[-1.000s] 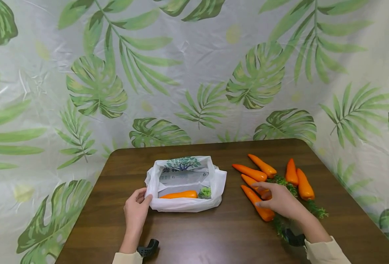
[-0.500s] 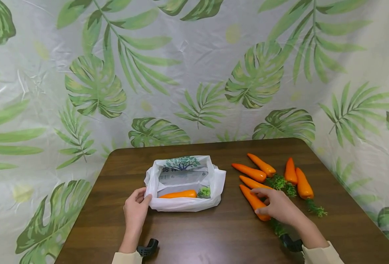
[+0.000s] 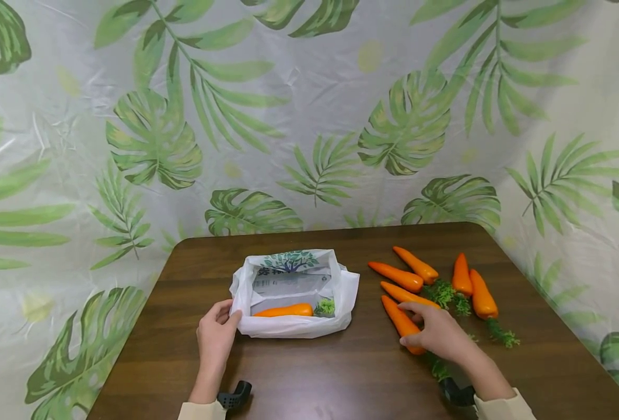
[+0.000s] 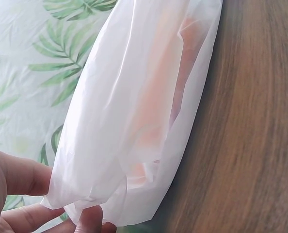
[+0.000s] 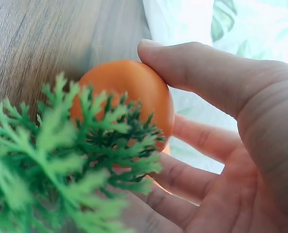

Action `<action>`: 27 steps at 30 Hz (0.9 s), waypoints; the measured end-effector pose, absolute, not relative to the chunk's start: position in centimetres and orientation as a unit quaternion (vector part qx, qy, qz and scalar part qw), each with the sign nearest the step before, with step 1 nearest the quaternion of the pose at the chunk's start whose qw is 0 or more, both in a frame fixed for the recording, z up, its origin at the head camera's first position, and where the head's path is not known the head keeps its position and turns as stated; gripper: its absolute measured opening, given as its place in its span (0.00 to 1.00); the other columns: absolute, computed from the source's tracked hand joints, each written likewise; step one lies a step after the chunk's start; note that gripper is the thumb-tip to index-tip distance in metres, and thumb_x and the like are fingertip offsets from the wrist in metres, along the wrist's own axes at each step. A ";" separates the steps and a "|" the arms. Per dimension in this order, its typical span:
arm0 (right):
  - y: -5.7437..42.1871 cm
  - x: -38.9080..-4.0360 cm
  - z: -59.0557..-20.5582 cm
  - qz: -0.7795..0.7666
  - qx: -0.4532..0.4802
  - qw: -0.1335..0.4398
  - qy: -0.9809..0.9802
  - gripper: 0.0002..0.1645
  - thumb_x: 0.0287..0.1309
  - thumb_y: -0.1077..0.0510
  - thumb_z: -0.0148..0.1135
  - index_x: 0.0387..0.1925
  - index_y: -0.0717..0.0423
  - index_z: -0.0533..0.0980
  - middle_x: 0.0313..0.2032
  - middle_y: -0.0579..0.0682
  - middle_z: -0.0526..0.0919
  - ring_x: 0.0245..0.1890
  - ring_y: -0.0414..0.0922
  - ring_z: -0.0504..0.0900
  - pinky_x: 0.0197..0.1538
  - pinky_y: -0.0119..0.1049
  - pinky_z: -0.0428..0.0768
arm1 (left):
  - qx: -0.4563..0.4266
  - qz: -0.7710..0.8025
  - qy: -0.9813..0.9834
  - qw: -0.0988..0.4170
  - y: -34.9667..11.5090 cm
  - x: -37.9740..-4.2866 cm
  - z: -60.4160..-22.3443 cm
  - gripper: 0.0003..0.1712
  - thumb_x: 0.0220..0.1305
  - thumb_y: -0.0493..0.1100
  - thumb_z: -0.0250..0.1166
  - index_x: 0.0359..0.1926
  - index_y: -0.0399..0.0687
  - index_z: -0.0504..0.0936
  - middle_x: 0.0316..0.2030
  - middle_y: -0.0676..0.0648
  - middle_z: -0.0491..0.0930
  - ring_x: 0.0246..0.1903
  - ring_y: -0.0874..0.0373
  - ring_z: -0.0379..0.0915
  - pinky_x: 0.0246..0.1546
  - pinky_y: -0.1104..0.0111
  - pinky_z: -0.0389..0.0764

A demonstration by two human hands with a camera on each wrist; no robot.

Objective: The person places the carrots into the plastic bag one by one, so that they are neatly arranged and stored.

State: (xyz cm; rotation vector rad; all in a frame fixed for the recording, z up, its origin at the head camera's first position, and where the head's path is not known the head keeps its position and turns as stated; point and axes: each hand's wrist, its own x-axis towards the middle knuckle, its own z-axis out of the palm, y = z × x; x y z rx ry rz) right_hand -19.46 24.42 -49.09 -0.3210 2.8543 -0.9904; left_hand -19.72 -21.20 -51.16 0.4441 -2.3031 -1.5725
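Observation:
My left hand [image 3: 218, 331] pinches the left edge of a white plastic bag [image 3: 298, 329], thumb on the near side. Inside the bag lies one orange carrot [image 3: 284, 310] with a green leafy top. In the left wrist view, the thin bag wall [image 4: 105, 111] lets orange show through. On the right, my right hand [image 3: 437, 333] grips the thick end of the frontmost carrot [image 3: 397, 315], which still lies low over the table. The right wrist view has the thumb against one side of this carrot [image 5: 124, 80] and fingers along the other, its leafy top [image 5: 56, 160] in front.
Just behind the gripped carrot lies another carrot [image 3: 406, 291], partly covered by the hand. Two carrots [image 3: 395, 274] lie farther back, and an upright-pointing pair [image 3: 482, 294] rests to the right. All are on the dark wooden table [image 3: 309, 373]; a leaf-patterned sheet [image 3: 320, 116] hangs behind it.
My right hand has shifted slightly left and down, its thumb and fingers coming round the thick end of the frontmost carrot. My left hand stays on the bag's edge.

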 end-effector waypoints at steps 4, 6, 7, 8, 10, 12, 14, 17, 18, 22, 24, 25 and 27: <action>24.2 -19.3 -48.9 -0.327 -0.102 0.048 0.938 0.44 0.42 0.50 0.82 0.63 0.53 0.76 0.52 0.50 0.81 0.44 0.47 0.80 0.39 0.42 0.79 | 0.153 -0.549 -0.806 0.160 -21.2 -19.7 -51.2 0.18 0.64 0.40 0.69 0.55 0.41 0.84 0.52 0.37 0.83 0.52 0.44 0.80 0.53 0.51 0.79; 24.1 -19.2 -48.8 -0.328 -0.100 0.053 0.938 0.44 0.42 0.50 0.82 0.63 0.54 0.76 0.50 0.51 0.82 0.44 0.47 0.80 0.38 0.43 0.79 | 0.152 -0.549 -0.806 0.161 -21.2 -19.7 -51.1 0.18 0.65 0.40 0.68 0.55 0.41 0.84 0.52 0.37 0.83 0.52 0.44 0.80 0.53 0.51 0.79; 24.0 -19.2 -48.8 -0.328 -0.095 0.056 0.938 0.44 0.43 0.51 0.82 0.63 0.53 0.76 0.49 0.51 0.82 0.44 0.48 0.80 0.38 0.43 0.79 | 0.151 -0.549 -0.806 0.161 -21.2 -19.7 -51.1 0.18 0.65 0.40 0.68 0.54 0.41 0.84 0.52 0.37 0.83 0.52 0.44 0.80 0.53 0.51 0.79; 24.0 -19.2 -48.7 -0.328 -0.089 0.060 0.939 0.43 0.43 0.51 0.82 0.63 0.52 0.76 0.48 0.52 0.83 0.44 0.48 0.80 0.37 0.42 0.79 | 0.151 -0.549 -0.807 0.160 -21.2 -19.7 -51.1 0.18 0.65 0.40 0.68 0.55 0.41 0.84 0.52 0.37 0.83 0.52 0.44 0.80 0.53 0.51 0.79; 23.9 -19.3 -48.7 -0.326 -0.084 0.066 0.939 0.43 0.43 0.52 0.81 0.64 0.52 0.76 0.47 0.52 0.83 0.43 0.48 0.81 0.37 0.43 0.78 | 0.151 -0.549 -0.806 0.159 -21.2 -19.6 -51.1 0.18 0.65 0.40 0.68 0.55 0.41 0.83 0.52 0.37 0.83 0.52 0.44 0.80 0.53 0.51 0.79; 23.9 -19.3 -48.7 -0.325 -0.082 0.068 0.940 0.42 0.44 0.54 0.81 0.64 0.51 0.76 0.46 0.52 0.84 0.43 0.48 0.81 0.37 0.43 0.78 | 0.151 -0.550 -0.806 0.158 -21.2 -19.5 -51.1 0.18 0.65 0.40 0.68 0.55 0.41 0.83 0.52 0.37 0.83 0.52 0.44 0.80 0.53 0.51 0.79; 23.9 -19.4 -48.7 -0.320 -0.088 0.060 0.941 0.41 0.43 0.56 0.79 0.63 0.51 0.76 0.46 0.51 0.84 0.43 0.48 0.81 0.37 0.43 0.78 | 0.152 -0.550 -0.806 0.159 -21.2 -19.5 -51.1 0.18 0.65 0.40 0.68 0.55 0.41 0.83 0.52 0.37 0.83 0.52 0.44 0.80 0.53 0.51 0.79; 23.9 -19.4 -48.7 -0.318 -0.095 0.048 0.942 0.41 0.42 0.58 0.77 0.63 0.52 0.77 0.47 0.50 0.84 0.43 0.47 0.80 0.37 0.42 0.77 | 0.152 -0.550 -0.806 0.158 -21.2 -19.5 -51.0 0.18 0.65 0.40 0.68 0.55 0.42 0.84 0.52 0.38 0.83 0.52 0.44 0.80 0.53 0.52 0.79; 23.9 -19.5 -48.7 -0.318 -0.096 0.045 0.942 0.41 0.41 0.59 0.77 0.63 0.52 0.77 0.47 0.49 0.84 0.43 0.46 0.80 0.37 0.42 0.77 | 0.152 -0.550 -0.806 0.157 -21.2 -19.5 -51.0 0.18 0.65 0.40 0.68 0.55 0.42 0.84 0.52 0.38 0.83 0.52 0.44 0.80 0.53 0.51 0.79; 23.9 -19.5 -48.4 -0.323 -0.091 0.044 0.941 0.41 0.43 0.59 0.76 0.64 0.52 0.76 0.46 0.51 0.84 0.38 0.45 0.79 0.34 0.40 0.75 | 0.150 -0.552 -0.806 0.152 -21.2 -19.4 -51.1 0.18 0.65 0.40 0.68 0.55 0.42 0.83 0.53 0.38 0.82 0.53 0.44 0.80 0.53 0.51 0.79; 24.0 -19.6 -48.3 -0.326 -0.089 0.045 0.940 0.42 0.43 0.59 0.75 0.65 0.52 0.75 0.47 0.52 0.84 0.36 0.45 0.78 0.34 0.40 0.74 | 0.149 -0.552 -0.806 0.152 -21.3 -19.4 -51.1 0.18 0.65 0.40 0.68 0.55 0.42 0.83 0.53 0.38 0.82 0.53 0.44 0.80 0.53 0.51 0.79; 24.0 -19.6 -48.2 -0.328 -0.087 0.044 0.940 0.42 0.43 0.60 0.74 0.65 0.52 0.75 0.47 0.53 0.84 0.36 0.45 0.78 0.34 0.40 0.74 | 0.149 -0.552 -0.806 0.152 -21.3 -19.5 -51.1 0.18 0.65 0.40 0.68 0.55 0.42 0.83 0.53 0.38 0.82 0.53 0.44 0.80 0.53 0.52 0.79; 24.0 -19.6 -48.1 -0.334 -0.085 0.044 0.938 0.43 0.43 0.60 0.74 0.66 0.51 0.74 0.48 0.54 0.84 0.36 0.45 0.77 0.33 0.40 0.73 | 0.148 -0.553 -0.805 0.153 -21.3 -19.5 -51.2 0.18 0.65 0.40 0.68 0.55 0.42 0.83 0.53 0.38 0.82 0.53 0.45 0.80 0.53 0.52 0.79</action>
